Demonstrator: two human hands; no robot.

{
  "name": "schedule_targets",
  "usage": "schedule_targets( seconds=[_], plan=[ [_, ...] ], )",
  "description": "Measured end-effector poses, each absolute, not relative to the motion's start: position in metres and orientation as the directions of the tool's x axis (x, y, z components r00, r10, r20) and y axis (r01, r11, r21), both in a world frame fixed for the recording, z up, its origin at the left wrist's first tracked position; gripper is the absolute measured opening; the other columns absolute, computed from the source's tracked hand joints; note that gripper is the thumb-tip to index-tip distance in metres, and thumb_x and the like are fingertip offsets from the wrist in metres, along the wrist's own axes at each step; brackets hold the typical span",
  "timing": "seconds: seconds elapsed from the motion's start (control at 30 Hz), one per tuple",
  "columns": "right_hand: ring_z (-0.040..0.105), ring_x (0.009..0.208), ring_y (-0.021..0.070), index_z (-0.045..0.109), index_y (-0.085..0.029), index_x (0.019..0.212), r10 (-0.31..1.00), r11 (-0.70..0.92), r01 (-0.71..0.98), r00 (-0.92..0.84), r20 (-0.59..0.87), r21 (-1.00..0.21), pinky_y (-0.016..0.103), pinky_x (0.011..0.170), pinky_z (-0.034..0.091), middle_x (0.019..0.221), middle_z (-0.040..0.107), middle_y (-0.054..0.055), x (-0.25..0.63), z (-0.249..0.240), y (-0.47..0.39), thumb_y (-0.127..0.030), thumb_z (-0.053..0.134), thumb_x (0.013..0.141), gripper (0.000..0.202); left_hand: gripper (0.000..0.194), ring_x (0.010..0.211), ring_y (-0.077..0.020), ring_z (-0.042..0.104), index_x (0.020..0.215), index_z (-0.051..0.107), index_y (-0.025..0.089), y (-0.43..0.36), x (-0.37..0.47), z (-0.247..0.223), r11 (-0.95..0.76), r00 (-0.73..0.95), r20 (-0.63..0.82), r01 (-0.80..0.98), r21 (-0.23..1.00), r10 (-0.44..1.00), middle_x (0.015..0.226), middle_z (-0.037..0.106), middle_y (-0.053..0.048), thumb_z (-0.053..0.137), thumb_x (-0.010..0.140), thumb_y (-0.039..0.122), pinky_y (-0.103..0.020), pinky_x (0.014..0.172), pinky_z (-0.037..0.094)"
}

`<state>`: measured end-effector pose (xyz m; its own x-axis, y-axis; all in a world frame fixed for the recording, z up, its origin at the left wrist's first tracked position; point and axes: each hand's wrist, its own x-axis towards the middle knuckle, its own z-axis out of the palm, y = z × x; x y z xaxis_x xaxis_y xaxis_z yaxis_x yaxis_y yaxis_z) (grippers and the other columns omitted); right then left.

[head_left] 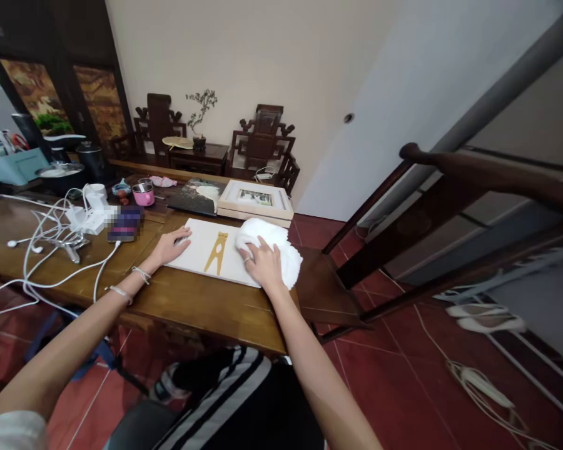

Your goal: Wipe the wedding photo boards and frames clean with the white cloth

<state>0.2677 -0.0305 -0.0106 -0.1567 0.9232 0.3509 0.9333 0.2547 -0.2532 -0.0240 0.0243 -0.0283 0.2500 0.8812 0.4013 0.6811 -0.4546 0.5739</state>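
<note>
A flat white box or board [198, 245] with a gold long-legged animal figure [217, 253] on its top lies near the front edge of the wooden table. At its left end rests my left hand [171, 245], fingers stretched out along the edge and surface. My right hand [264, 262] presses on a bunched white fluffy towel [288, 259], its fingers curled into the cloth. The towel covers the right end of the white piece and spills past it. What lies beneath the towel is hidden.
Behind are a framed-picture box [258, 199] and a dark painted folder [194, 195]. To the left lie a phone [126, 224], tangled white cables [51, 240], a power strip [98, 219] and a pink cup [143, 195]. A wooden chair [338, 287] stands at the right.
</note>
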Motion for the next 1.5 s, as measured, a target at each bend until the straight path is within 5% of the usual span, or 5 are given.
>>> schedule_targets(
  seconds=[0.43,0.67,0.87,1.2,1.5],
  plan=[
    [0.036,0.137,0.0229,0.069,-0.022,0.105,0.729,0.684,0.642,-0.613,0.305,-0.345,0.053,0.114,0.013,0.121,0.067,0.010,0.205,0.012,-0.047,-0.030,0.044,0.095,0.028,0.049,0.133,-0.0250,0.044,0.129,0.054,0.010,0.029,-0.025,-0.033,-0.465,0.275,0.406,0.726,0.506,0.871,0.139,0.051,-0.015,0.044,0.086,0.029,-0.043,0.112,0.035],
    [0.033,0.138,0.0298,0.064,-0.018,0.114,0.820,0.569,0.781,-0.517,0.245,-0.257,0.065,0.108,0.017,0.120,0.067,0.013,0.168,0.021,0.026,-0.022,0.044,0.093,0.029,0.048,0.135,-0.0251,0.042,0.133,0.048,0.008,0.032,-0.025,-0.039,-0.457,0.248,0.416,0.706,0.540,0.875,0.141,0.048,-0.019,0.039,0.090,0.028,-0.043,0.113,0.033],
    [0.036,0.137,0.0213,0.069,-0.020,0.097,0.612,0.783,0.532,-0.751,0.248,-0.321,0.052,0.117,0.013,0.126,0.064,0.011,0.220,0.020,-0.047,-0.020,0.044,0.092,0.025,0.048,0.140,-0.0259,0.031,0.135,0.046,0.007,0.031,-0.022,-0.044,-0.446,0.278,0.370,0.727,0.522,0.886,0.148,0.039,-0.019,0.033,0.092,0.022,-0.046,0.116,0.026],
    [0.040,0.134,0.0279,0.067,-0.018,0.094,0.828,0.508,0.807,-0.362,0.427,-0.302,0.061,0.113,0.021,0.121,0.066,0.015,0.283,-0.011,0.016,-0.023,0.042,0.094,0.025,0.047,0.141,-0.0259,0.028,0.138,0.042,0.008,0.028,-0.019,-0.045,-0.476,0.340,0.356,0.765,0.434,0.870,0.149,0.036,-0.018,0.032,0.095,0.026,-0.046,0.116,0.028],
    [0.038,0.135,0.0316,0.065,-0.020,0.087,0.775,0.573,0.801,-0.462,0.431,-0.173,0.067,0.107,0.030,0.135,0.055,0.017,0.282,-0.010,0.024,-0.016,0.045,0.088,0.021,0.050,0.137,-0.0251,0.037,0.144,0.037,0.018,0.031,-0.021,-0.039,-0.505,0.365,0.419,0.812,0.295,0.831,0.151,0.036,-0.010,0.038,0.096,0.030,-0.041,0.109,0.039]
  ],
)
